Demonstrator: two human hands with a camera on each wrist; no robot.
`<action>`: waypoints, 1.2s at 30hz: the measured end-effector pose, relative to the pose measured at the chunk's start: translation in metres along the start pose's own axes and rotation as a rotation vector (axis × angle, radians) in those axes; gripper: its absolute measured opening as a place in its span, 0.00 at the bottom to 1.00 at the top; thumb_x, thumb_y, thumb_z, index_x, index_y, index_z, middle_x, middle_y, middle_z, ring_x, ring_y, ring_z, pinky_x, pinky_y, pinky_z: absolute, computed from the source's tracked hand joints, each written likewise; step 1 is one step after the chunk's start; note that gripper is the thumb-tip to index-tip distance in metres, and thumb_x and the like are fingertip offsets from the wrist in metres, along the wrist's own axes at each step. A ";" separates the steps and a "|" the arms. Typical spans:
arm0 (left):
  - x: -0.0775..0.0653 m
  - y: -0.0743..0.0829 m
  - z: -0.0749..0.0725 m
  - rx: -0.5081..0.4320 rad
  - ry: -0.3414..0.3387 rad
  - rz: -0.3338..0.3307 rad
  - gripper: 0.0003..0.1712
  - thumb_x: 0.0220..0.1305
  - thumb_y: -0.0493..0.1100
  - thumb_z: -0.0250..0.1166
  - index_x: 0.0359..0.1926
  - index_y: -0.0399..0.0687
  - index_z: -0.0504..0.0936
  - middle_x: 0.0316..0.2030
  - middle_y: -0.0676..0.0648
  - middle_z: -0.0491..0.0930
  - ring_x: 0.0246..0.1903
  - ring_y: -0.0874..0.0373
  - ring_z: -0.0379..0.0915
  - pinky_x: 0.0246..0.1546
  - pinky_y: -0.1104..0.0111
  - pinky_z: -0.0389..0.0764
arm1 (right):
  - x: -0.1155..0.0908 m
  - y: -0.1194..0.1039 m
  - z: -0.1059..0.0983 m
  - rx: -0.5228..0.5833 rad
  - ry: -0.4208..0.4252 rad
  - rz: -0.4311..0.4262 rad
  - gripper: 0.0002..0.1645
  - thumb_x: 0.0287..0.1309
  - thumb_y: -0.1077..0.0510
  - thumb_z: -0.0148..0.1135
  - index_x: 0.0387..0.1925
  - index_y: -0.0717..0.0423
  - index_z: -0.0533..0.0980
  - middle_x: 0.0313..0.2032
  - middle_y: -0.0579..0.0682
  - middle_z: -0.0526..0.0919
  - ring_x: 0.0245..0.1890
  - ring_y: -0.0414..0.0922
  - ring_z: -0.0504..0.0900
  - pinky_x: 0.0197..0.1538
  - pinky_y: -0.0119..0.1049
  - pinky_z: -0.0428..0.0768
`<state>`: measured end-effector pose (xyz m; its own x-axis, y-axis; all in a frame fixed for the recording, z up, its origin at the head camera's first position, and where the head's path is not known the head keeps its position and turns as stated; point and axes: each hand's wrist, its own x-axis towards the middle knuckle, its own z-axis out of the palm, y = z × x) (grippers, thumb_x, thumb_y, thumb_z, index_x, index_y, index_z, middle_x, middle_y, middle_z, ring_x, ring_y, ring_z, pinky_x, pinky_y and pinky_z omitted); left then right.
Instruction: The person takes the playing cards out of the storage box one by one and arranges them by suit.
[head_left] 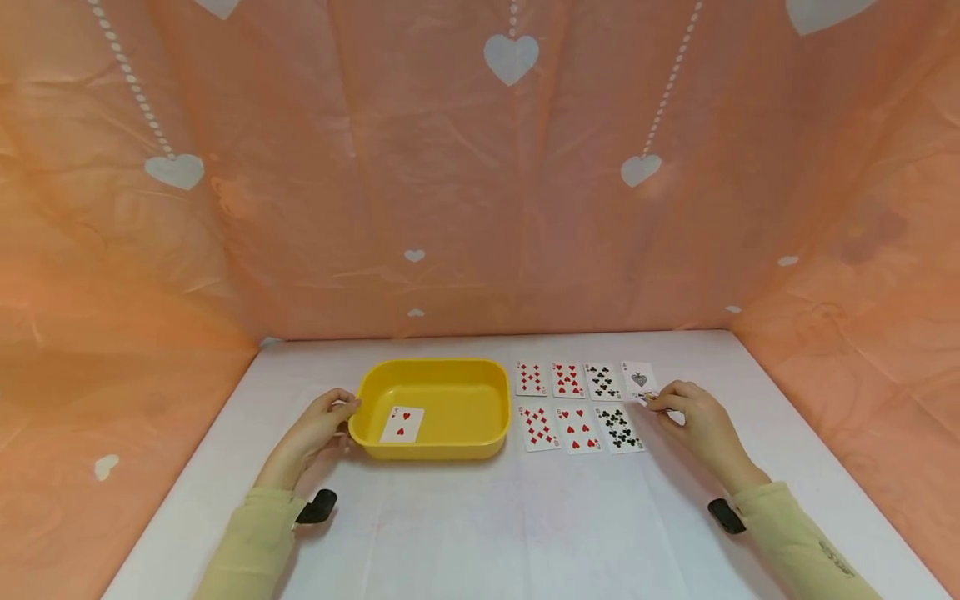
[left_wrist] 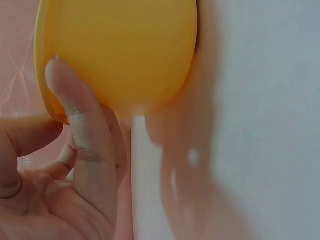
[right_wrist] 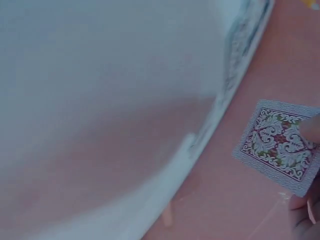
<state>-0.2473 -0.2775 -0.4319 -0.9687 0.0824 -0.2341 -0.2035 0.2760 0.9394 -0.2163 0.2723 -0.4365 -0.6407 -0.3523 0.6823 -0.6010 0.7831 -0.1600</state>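
Note:
A yellow plastic tray (head_left: pixel 450 452) stands on the table, with a two of hearts (head_left: pixel 402 424) face up inside, near its left end. My left hand (head_left: pixel 318 429) grips the tray's left rim; the left wrist view shows thumb and fingers about the edge. At the right, my right hand (head_left: pixel 701 425) pinches a playing card (right_wrist: pixel 275 142), whose patterned back faces the right wrist camera. In the head view that card is seen at a slant, just below the ace of spades (head_left: pixel 638 374), and its value cannot be read.
Right of the tray lie two rows of face-up cards. The upper row has a diamond card (head_left: pixel 531 378), a heart card (head_left: pixel 568 380) and a club card (head_left: pixel 602 382); below are diamond (head_left: pixel 539 428), heart (head_left: pixel 578 430) and club (head_left: pixel 619 429) cards. Orange cloth (head_left: pixel 450 208) walls the white table.

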 end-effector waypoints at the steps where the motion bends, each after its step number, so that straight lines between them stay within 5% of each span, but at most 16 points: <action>1: 0.000 0.000 0.000 0.005 -0.004 0.002 0.16 0.75 0.43 0.49 0.51 0.33 0.64 0.30 0.43 0.74 0.21 0.55 0.71 0.24 0.66 0.78 | -0.003 0.001 0.001 -0.012 -0.020 0.019 0.16 0.32 0.74 0.75 0.25 0.54 0.84 0.29 0.42 0.78 0.32 0.43 0.76 0.37 0.35 0.74; 12: 0.001 0.000 -0.002 0.001 -0.010 0.006 0.15 0.75 0.44 0.49 0.50 0.34 0.64 0.28 0.45 0.74 0.21 0.55 0.71 0.23 0.66 0.78 | -0.022 0.003 -0.004 0.006 -0.314 0.186 0.15 0.41 0.68 0.74 0.29 0.47 0.82 0.33 0.39 0.82 0.35 0.41 0.80 0.39 0.41 0.79; 20: 0.001 -0.001 -0.002 0.005 -0.013 0.017 0.15 0.75 0.43 0.49 0.49 0.33 0.64 0.28 0.44 0.75 0.20 0.55 0.70 0.24 0.66 0.78 | -0.024 0.009 -0.002 0.118 -0.433 0.163 0.14 0.41 0.72 0.72 0.32 0.55 0.83 0.35 0.45 0.84 0.37 0.41 0.80 0.41 0.39 0.80; 28: -0.001 0.000 -0.002 -0.002 -0.011 0.009 0.16 0.75 0.44 0.49 0.50 0.33 0.64 0.29 0.44 0.74 0.20 0.54 0.71 0.24 0.64 0.79 | -0.023 0.012 -0.001 0.132 -0.490 0.187 0.14 0.46 0.72 0.68 0.34 0.55 0.84 0.35 0.43 0.84 0.36 0.39 0.79 0.40 0.37 0.79; 36: 0.000 -0.001 -0.003 -0.016 -0.012 0.021 0.16 0.75 0.44 0.50 0.49 0.33 0.64 0.28 0.44 0.74 0.19 0.55 0.71 0.23 0.65 0.78 | -0.019 0.010 -0.004 0.153 -0.479 0.186 0.14 0.46 0.73 0.69 0.37 0.59 0.84 0.38 0.49 0.85 0.41 0.47 0.82 0.45 0.43 0.80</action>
<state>-0.2472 -0.2804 -0.4319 -0.9709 0.0999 -0.2174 -0.1857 0.2583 0.9480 -0.2085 0.2887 -0.4481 -0.8677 -0.4374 0.2361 -0.4966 0.7832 -0.3741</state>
